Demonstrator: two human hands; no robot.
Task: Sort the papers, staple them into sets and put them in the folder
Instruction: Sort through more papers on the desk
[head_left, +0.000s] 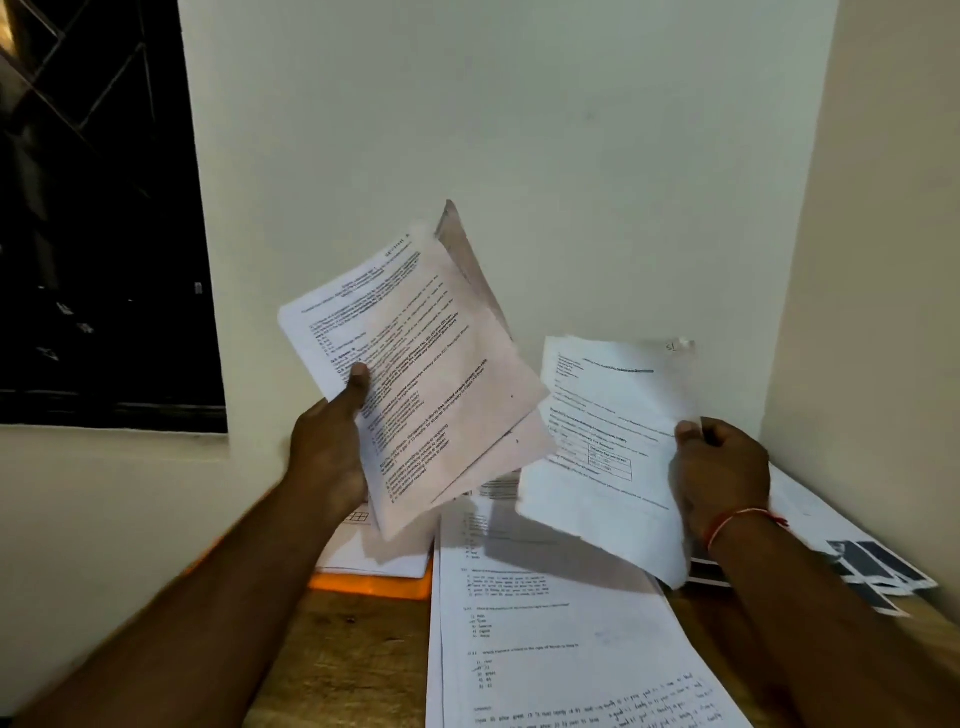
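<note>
the sheaf in the left hand is thin matt paper, limp, printed black. the sheets in the right hand are white matt paper too, like the loose pages on the table, which is bare grainy wood. the folder is smooth orange with a slight sheen. a red thread rings the right wrist. the wall is matt paint.

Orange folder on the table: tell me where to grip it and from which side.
Pinch the orange folder by its exposed near edge, coming from the person's side. It lies flat on the table with loose sheets covering the rest, so only that strip is bare.
</note>
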